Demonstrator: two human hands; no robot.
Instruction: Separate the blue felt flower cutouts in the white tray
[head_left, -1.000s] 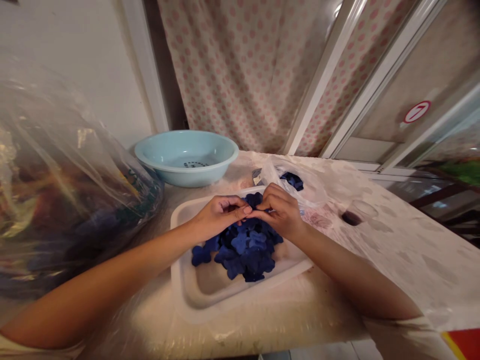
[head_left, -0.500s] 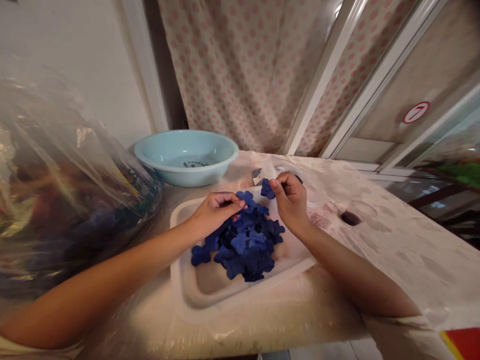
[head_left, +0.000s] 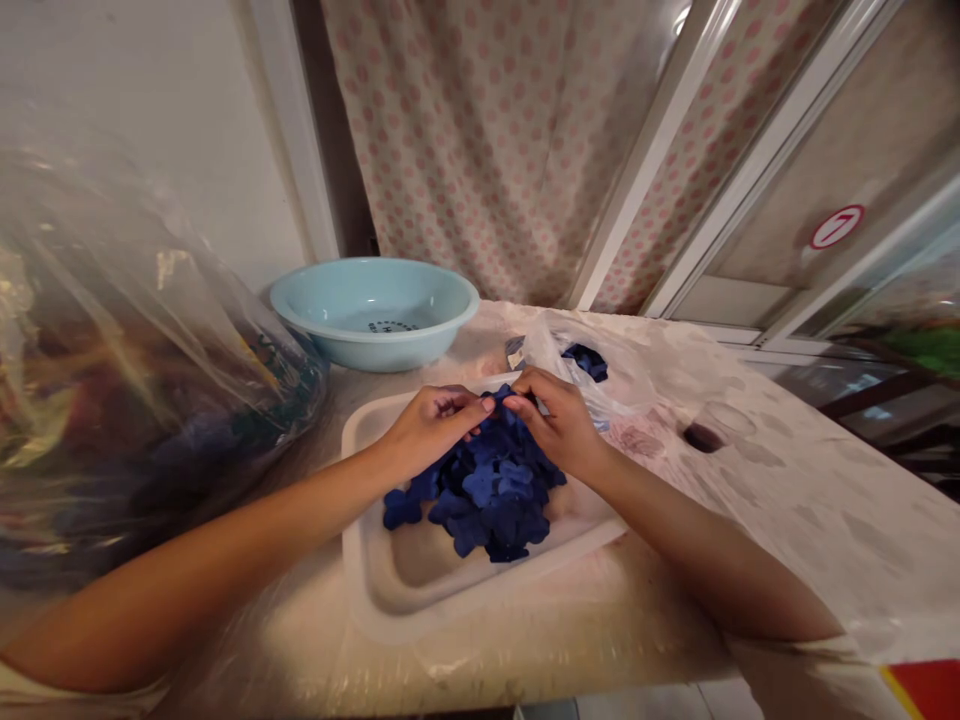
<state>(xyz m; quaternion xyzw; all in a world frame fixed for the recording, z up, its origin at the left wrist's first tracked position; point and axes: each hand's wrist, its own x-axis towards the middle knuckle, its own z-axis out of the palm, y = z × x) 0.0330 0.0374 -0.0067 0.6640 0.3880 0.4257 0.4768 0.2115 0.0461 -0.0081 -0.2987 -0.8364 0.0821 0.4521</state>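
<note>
A heap of dark blue fabric flower petals (head_left: 491, 500) lies in a white tray (head_left: 375, 610) in front of me. Above the heap's far side, my left hand (head_left: 442, 418) pinches a blue flower piece (head_left: 504, 392) between thumb and fingers. My right hand (head_left: 551, 415) meets it from the other side, its thumb and fingertips closed at the same piece. The two hands' fingertips almost touch. What lies under the fingers is partly hidden.
A light blue basin (head_left: 375, 315) stands behind the tray. Beyond my right hand lies a clear plastic bag (head_left: 551, 345) with dark blue pieces (head_left: 589, 362). A small cup with dark liquid (head_left: 705, 435) is at the right. A large plastic bag (head_left: 135, 380) fills the left.
My right hand has come left and down with its blue piece to meet my left hand. The plastic bag behind it now shows more. My left hand has stayed nearly still.
</note>
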